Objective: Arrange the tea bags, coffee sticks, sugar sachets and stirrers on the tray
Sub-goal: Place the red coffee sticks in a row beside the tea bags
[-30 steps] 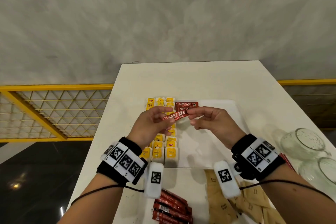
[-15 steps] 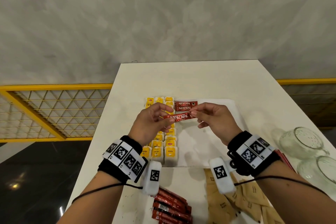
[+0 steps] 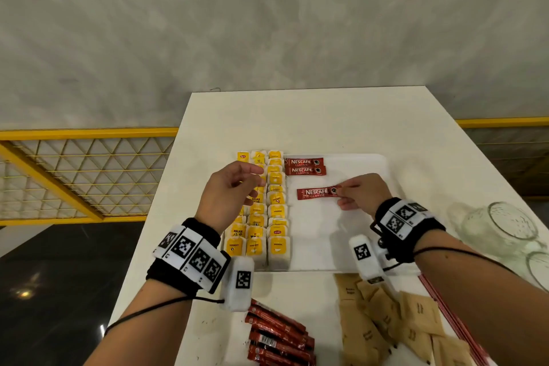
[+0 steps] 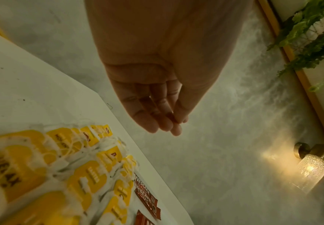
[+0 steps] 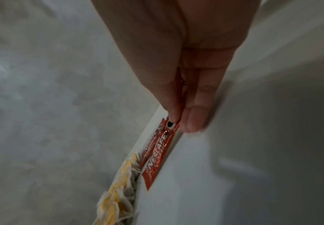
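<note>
A white tray (image 3: 356, 235) lies on the white table. Its left part holds rows of yellow tea bags (image 3: 276, 211) (image 4: 84, 179). Two red coffee sticks (image 3: 304, 166) lie side by side at its far edge. My right hand (image 3: 341, 191) (image 5: 178, 121) pinches the right end of a third red coffee stick (image 3: 316, 192) (image 5: 158, 153) just above the tray's middle. My left hand (image 3: 252, 178) (image 4: 165, 124) hovers over the tea bags with relaxed fingers, holding nothing.
Near the table's front edge lie a pile of red coffee sticks (image 3: 279, 333), several brown sugar sachets (image 3: 386, 324) and red-and-white stirrers (image 3: 454, 324). Two glass jars (image 3: 505, 226) stand at the right. A yellow railing (image 3: 74, 157) runs left of the table.
Both hands held the coffee stick by its ends before. My left hand has let go and drawn back left; my right hand has carried the stick right and down toward the tray.
</note>
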Action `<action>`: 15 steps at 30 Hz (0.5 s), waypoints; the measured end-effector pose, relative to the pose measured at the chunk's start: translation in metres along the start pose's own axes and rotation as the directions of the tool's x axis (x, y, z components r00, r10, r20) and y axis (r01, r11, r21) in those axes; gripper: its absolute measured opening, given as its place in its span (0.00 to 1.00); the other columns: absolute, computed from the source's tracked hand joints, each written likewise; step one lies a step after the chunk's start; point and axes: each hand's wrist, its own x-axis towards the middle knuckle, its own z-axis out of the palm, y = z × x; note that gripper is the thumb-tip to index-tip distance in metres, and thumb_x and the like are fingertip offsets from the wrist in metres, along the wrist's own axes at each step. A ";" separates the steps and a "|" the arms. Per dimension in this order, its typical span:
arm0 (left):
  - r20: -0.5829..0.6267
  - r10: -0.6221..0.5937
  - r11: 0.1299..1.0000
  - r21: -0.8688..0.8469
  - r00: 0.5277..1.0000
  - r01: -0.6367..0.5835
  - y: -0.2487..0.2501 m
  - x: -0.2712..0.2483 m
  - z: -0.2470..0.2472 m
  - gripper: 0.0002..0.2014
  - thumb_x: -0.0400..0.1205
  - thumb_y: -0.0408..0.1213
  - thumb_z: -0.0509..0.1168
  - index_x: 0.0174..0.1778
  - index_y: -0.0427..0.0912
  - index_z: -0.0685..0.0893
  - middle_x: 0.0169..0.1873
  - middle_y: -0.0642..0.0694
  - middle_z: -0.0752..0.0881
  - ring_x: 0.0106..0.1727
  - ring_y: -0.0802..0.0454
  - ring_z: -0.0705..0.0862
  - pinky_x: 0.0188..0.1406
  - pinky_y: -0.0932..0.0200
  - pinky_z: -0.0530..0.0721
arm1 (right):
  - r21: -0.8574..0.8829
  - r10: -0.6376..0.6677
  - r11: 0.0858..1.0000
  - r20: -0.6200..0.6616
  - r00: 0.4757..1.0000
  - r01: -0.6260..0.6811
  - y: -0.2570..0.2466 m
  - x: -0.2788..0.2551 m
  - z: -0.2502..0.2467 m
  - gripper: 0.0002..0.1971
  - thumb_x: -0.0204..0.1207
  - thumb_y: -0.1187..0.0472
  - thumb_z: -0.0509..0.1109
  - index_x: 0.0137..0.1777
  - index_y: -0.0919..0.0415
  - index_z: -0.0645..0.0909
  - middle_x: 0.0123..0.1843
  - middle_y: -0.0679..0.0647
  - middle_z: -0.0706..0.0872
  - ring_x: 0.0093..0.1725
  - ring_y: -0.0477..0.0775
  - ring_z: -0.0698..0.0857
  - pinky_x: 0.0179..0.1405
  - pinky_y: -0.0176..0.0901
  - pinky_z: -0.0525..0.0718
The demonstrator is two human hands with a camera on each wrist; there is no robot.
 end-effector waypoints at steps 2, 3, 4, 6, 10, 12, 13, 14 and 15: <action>0.010 -0.006 1.000 0.003 1.000 0.006 -0.002 0.002 0.002 0.08 0.82 0.28 0.64 0.48 0.45 0.86 0.38 0.47 0.91 0.33 0.55 0.83 0.33 0.60 0.83 | -0.021 0.005 1.000 -0.023 1.000 -0.005 -0.003 0.005 0.007 0.07 0.71 0.73 0.76 0.48 0.72 0.85 0.37 0.67 0.89 0.29 0.58 0.87 0.41 0.55 0.91; 0.013 -0.007 1.000 0.005 1.000 0.007 -0.002 0.002 0.002 0.08 0.82 0.28 0.64 0.48 0.45 0.86 0.38 0.48 0.91 0.33 0.54 0.83 0.33 0.61 0.83 | -0.021 0.010 1.000 -0.035 0.999 -0.011 -0.006 0.006 0.010 0.08 0.71 0.73 0.76 0.48 0.69 0.83 0.37 0.66 0.89 0.29 0.58 0.87 0.41 0.56 0.91; 0.015 -0.008 1.000 0.005 1.000 0.008 -0.003 0.002 0.002 0.08 0.82 0.28 0.64 0.48 0.45 0.86 0.38 0.48 0.91 0.33 0.54 0.83 0.32 0.61 0.83 | -0.017 0.016 1.000 -0.044 0.999 -0.017 -0.008 0.008 0.013 0.09 0.71 0.72 0.76 0.49 0.66 0.81 0.36 0.66 0.88 0.28 0.58 0.87 0.40 0.55 0.90; 0.018 -0.015 1.000 0.003 1.000 0.015 -0.005 0.003 0.003 0.08 0.82 0.28 0.65 0.48 0.45 0.86 0.37 0.48 0.91 0.34 0.53 0.83 0.33 0.60 0.83 | -0.009 0.022 1.000 -0.051 0.998 -0.023 -0.011 0.012 0.016 0.13 0.71 0.72 0.77 0.49 0.62 0.76 0.34 0.64 0.87 0.26 0.56 0.86 0.34 0.52 0.90; 0.016 -0.041 0.999 -0.020 0.999 0.041 -0.010 0.002 0.001 0.07 0.83 0.29 0.64 0.49 0.43 0.87 0.38 0.48 0.91 0.34 0.54 0.84 0.35 0.58 0.84 | 0.018 0.028 0.999 -0.067 0.997 -0.027 -0.014 0.017 0.020 0.17 0.69 0.72 0.78 0.48 0.61 0.73 0.33 0.65 0.87 0.25 0.57 0.86 0.32 0.52 0.89; 0.016 -0.051 0.998 -0.024 0.999 0.051 -0.012 0.003 0.000 0.07 0.83 0.29 0.64 0.50 0.42 0.87 0.38 0.48 0.91 0.34 0.55 0.84 0.36 0.57 0.84 | 0.027 0.026 0.999 -0.073 0.997 -0.024 -0.015 0.019 0.023 0.17 0.69 0.72 0.79 0.47 0.61 0.72 0.33 0.65 0.87 0.25 0.57 0.86 0.33 0.53 0.90; 0.017 -0.054 0.998 -0.022 0.998 0.054 -0.012 0.004 -0.001 0.07 0.83 0.29 0.64 0.50 0.42 0.87 0.38 0.48 0.91 0.33 0.55 0.84 0.36 0.56 0.84 | 0.029 0.025 0.999 -0.074 0.997 -0.023 -0.016 0.020 0.024 0.17 0.68 0.72 0.79 0.47 0.61 0.72 0.33 0.66 0.87 0.25 0.57 0.86 0.34 0.54 0.90; 0.020 -0.053 0.998 -0.021 0.998 0.053 -0.013 0.004 -0.001 0.07 0.84 0.30 0.64 0.50 0.42 0.87 0.38 0.48 0.91 0.33 0.55 0.84 0.37 0.56 0.84 | 0.029 0.024 0.999 -0.076 0.997 -0.022 -0.016 0.022 0.026 0.17 0.68 0.72 0.79 0.46 0.61 0.72 0.33 0.66 0.87 0.25 0.57 0.87 0.35 0.54 0.90; 0.023 -0.052 0.998 -0.019 0.998 0.052 -0.014 0.005 -0.002 0.07 0.84 0.30 0.64 0.50 0.43 0.87 0.38 0.48 0.91 0.33 0.55 0.84 0.37 0.56 0.84 | 0.024 0.025 0.999 -0.077 0.997 -0.023 -0.016 0.023 0.026 0.17 0.68 0.72 0.79 0.46 0.61 0.73 0.33 0.66 0.88 0.26 0.58 0.87 0.36 0.55 0.90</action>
